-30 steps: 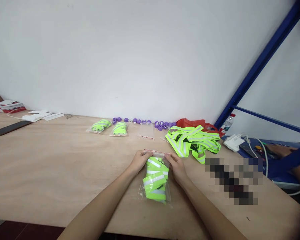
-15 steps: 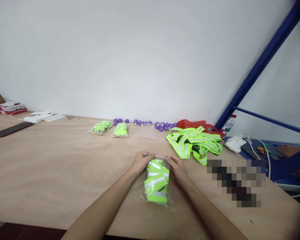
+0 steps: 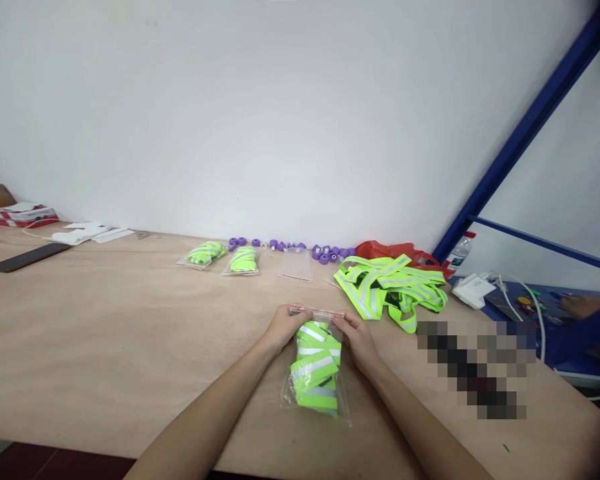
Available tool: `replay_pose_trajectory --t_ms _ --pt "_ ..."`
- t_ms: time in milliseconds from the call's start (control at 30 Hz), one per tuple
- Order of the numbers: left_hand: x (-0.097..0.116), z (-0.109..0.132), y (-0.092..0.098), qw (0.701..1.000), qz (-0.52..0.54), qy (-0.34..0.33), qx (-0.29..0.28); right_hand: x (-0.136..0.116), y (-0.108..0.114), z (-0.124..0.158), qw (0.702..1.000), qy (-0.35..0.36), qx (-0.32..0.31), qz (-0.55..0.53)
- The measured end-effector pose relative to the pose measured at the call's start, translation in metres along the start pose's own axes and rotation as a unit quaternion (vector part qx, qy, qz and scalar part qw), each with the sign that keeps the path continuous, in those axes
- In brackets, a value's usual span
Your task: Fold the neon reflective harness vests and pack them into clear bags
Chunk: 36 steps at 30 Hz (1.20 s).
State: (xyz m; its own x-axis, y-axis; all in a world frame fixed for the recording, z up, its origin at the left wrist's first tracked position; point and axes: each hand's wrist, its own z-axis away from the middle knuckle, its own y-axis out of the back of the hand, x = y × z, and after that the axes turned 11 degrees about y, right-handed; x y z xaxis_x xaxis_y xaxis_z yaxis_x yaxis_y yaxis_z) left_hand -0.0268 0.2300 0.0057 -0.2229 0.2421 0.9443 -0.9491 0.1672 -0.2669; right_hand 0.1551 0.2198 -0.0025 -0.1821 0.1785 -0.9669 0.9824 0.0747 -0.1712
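A clear zip bag (image 3: 291,393) lies before me on the table, its red-lined seal at the far end. Inside it is a folded neon-yellow reflective strap (image 3: 316,367) with silver stripes. My left hand (image 3: 283,327) pinches the seal's left corner between thumb and fingers. At the right corner, my right hand (image 3: 356,335) grips the same edge, thumb on top. Beyond my hands, an unfilled zip bag (image 3: 296,265) lies flat. To the right of it is a loose heap of reflective straps (image 3: 393,287).
Two filled bags (image 3: 243,261) lie farther back, near several purple caps (image 3: 333,255) along the wall. A red plastic bag (image 3: 405,252), a bottle (image 3: 461,252) and a white adapter (image 3: 473,291) stand right. Another person's hand (image 3: 583,305) shows beyond. A dark flat bar (image 3: 29,257) lies left.
The view has shifted slightly, so everything sits a little farther right and lower. Both hands keep their hold on the bag's seal, with hardly any visible movement.
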Motion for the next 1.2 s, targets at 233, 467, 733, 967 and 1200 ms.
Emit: replay_pose_trajectory --t_ms 233,467,733,967,1200 --pt "-0.0009 -0.0005 0.0003 1.000 -0.005 0.004 0.006 0.0003 0.0011 -0.0015 1.000 -0.007 -0.009 0.004" --pt "-0.0059 -0.0044 0.0011 1.000 -0.012 -0.009 0.011 -0.0012 0.0002 -0.0009 1.000 -0.002 -0.008 0.002" --pt "-0.0066 -0.0040 0.0011 0.999 -0.020 -0.013 0.021 0.0003 0.0009 -0.0013 0.999 0.023 -0.005 0.036" --pt "-0.0069 -0.0045 0.0003 0.999 -0.021 -0.015 0.026 -0.0015 0.0023 -0.0017 0.999 0.008 -0.017 0.029" --pt "-0.0041 0.0002 -0.0041 1.000 -0.012 -0.008 -0.004 -0.0053 0.0011 -0.0006 0.997 0.012 -0.056 0.050"
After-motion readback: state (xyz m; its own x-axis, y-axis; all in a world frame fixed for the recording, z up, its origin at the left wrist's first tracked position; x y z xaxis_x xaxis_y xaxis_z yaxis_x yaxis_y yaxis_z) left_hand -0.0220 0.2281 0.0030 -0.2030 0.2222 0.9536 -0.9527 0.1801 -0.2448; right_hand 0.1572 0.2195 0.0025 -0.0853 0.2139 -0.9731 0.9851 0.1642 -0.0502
